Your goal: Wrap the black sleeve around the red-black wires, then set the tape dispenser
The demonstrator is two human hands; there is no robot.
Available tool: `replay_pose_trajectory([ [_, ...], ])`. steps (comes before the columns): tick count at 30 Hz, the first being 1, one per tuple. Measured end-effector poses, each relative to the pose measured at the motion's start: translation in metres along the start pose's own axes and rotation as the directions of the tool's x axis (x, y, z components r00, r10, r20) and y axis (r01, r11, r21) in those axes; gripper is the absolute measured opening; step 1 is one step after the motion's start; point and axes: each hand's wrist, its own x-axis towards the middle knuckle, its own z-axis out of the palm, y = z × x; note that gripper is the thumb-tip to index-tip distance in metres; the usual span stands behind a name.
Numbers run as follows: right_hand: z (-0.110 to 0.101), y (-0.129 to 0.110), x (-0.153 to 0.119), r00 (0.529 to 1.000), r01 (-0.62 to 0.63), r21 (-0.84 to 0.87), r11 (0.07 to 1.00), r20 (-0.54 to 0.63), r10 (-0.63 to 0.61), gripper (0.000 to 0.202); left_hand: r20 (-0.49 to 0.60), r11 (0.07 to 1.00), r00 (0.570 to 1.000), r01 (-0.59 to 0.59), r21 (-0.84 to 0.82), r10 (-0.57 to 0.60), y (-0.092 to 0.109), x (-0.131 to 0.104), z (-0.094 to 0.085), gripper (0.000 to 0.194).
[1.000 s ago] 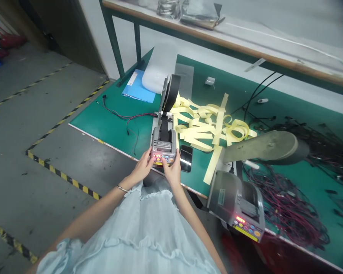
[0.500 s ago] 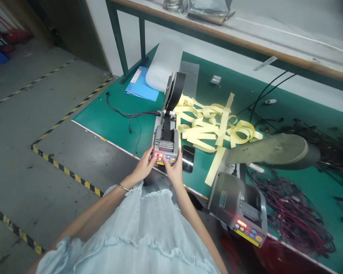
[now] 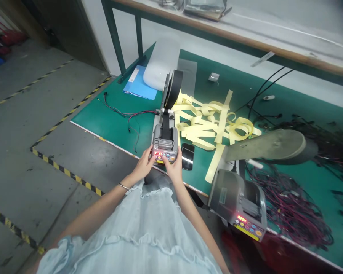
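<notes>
A grey automatic tape dispenser (image 3: 157, 131) stands at the table's front edge, with a black tape roll (image 3: 175, 89) upright at its back. My left hand (image 3: 143, 165) grips the dispenser's left front corner, thumb at the button panel (image 3: 165, 156) below the lit red display. On the right front corner, my right hand (image 3: 174, 167) is wrapped round the side with its thumb at the buttons too. Both thumbs touch the panel area; whether a button is pressed I cannot tell. A black phone (image 3: 188, 156) lies just right of my right hand.
Yellow tape strips (image 3: 201, 131) lie heaped right of the dispenser. A second tape dispenser (image 3: 228, 192) juts over the front edge, beside tangled red and black cables (image 3: 294, 209). Behind are a blue folder (image 3: 140, 87) and a translucent plastic roll (image 3: 161, 62). Loose wires (image 3: 120, 112) lie left.
The digits on the near dispenser's red display have changed. My hands keep their hold on its corners. The whole view has shifted slightly.
</notes>
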Motion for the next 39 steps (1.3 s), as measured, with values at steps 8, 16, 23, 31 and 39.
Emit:
replay_pose_trajectory([
  [8, 0.0019, -0.0015, -0.0018, 0.999, -0.017, 0.018, 1.000, -0.043, 0.018, 0.085, -0.026, 0.999, 0.999, -0.042, 0.025, 0.043, -0.0030, 0.0011, 0.0025, 0.057],
  [16, -0.0007, -0.0011, 0.0011, 1.000, -0.014, 0.145, 0.989, 0.005, 0.014, 0.083, -0.031, 0.999, 0.999, -0.031, -0.014, 0.030, -0.0063, 0.0009, 0.0036, 0.057],
  [23, -0.0001, 0.0018, 0.0012, 1.000, -0.008, 0.174, 0.985, 0.008, 0.006, 0.083, -0.030, 0.999, 0.999, -0.021, -0.046, 0.019, -0.0064, 0.0007, 0.0032, 0.057],
  [31, 0.0027, 0.0026, -0.0006, 0.999, -0.008, 0.063, 0.998, -0.042, 0.011, 0.084, -0.035, 0.997, 0.999, -0.021, -0.076, 0.018, -0.0085, 0.0010, 0.0039, 0.057],
  [39, 0.0003, 0.0033, 0.0008, 1.000, 0.005, 0.099, 0.995, -0.012, -0.004, 0.084, -0.038, 0.997, 0.999, -0.040, -0.063, 0.038, -0.0097, 0.0015, 0.0046, 0.056],
])
